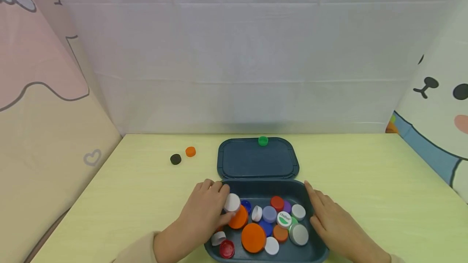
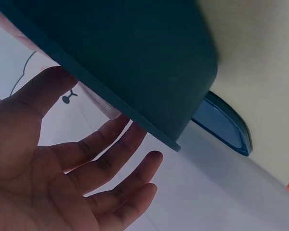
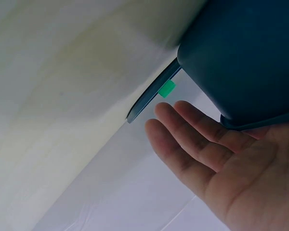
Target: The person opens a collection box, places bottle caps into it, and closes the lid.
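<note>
A dark blue box [image 1: 318, 253] of bottle caps stands in front of the person. My left hand [image 1: 201, 214] reaches over its left rim and pinches a white bottle cap [image 1: 232, 203] between thumb and fingers; the cap's ribbed side [image 2: 103, 103] shows past the rim in the left wrist view. Below that cap lies an orange cap [image 1: 239, 218]. My right hand [image 1: 334, 224] rests along the box's right rim with its fingers extended, holding nothing. Nearest to it inside are a white cap [image 1: 298, 212] and a larger whitish cap [image 1: 299, 235].
Behind the box lies its dark blue lid [image 1: 257, 159], with a green cap [image 1: 263, 141] on its far edge. A black cap [image 1: 176, 159] and an orange cap [image 1: 190, 151] lie on the table at the back left. A pale curtain [image 1: 248, 60] hangs behind the table.
</note>
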Motion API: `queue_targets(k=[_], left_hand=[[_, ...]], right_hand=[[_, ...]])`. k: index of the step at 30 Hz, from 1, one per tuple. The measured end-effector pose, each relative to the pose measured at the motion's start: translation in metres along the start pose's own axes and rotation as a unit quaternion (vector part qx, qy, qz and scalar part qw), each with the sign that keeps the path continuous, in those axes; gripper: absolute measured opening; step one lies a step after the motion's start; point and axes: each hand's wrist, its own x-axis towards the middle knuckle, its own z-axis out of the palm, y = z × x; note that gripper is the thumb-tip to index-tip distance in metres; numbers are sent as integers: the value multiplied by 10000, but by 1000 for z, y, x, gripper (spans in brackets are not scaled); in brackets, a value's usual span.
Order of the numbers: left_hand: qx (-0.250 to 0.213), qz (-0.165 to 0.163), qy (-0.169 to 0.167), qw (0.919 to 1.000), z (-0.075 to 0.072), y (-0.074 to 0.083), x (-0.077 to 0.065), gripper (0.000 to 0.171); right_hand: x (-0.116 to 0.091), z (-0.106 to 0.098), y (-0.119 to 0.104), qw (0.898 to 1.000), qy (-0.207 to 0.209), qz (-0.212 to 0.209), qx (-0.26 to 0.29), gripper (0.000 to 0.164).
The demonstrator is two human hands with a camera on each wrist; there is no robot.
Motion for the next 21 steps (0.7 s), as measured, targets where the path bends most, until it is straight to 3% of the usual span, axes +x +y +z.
queue_targets(k=[6,12,21], left_hand=[[231,207,-364,9989,3,10,-5,46],[376,305,-673,9966,9,13,-7,55],[520,479,-841,9940,18,12,-8,51]], right_hand=[[0,0,0,10000,-58,43,19,68],[0,0,-1,9999,-76,71,43,68],[0,0,-2,10000,38,8,31,67]])
